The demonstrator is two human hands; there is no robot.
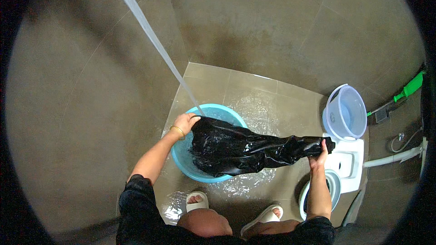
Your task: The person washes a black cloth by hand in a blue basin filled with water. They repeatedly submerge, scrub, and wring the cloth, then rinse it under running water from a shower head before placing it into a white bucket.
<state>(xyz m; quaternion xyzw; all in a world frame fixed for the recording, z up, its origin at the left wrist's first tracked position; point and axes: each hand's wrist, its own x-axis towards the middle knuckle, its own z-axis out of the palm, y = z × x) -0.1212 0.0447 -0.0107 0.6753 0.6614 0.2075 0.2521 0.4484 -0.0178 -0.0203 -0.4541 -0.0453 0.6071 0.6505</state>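
Note:
A wet, shiny black garment (245, 149) is stretched sideways between my hands; its exact cut is hard to make out. At its wide end my left hand (185, 123) pinches the upper edge, above the far left rim of a light blue basin (179, 156). Gripped in my right hand (319, 154) is the narrow, bunched end, held out to the right past the basin. The wide part of the garment hangs over and into the basin. From the upper left a stream of water (156, 43) falls into the basin's far side, close to my left hand.
Water splashes over the tiled floor (254, 81) around the basin. On the right stand a pale bucket (347, 113), a white squat toilet (356, 165) and a smaller round tub (335, 190). A green-ended brush (411, 86) and a white pipe (393, 159) are along the right wall.

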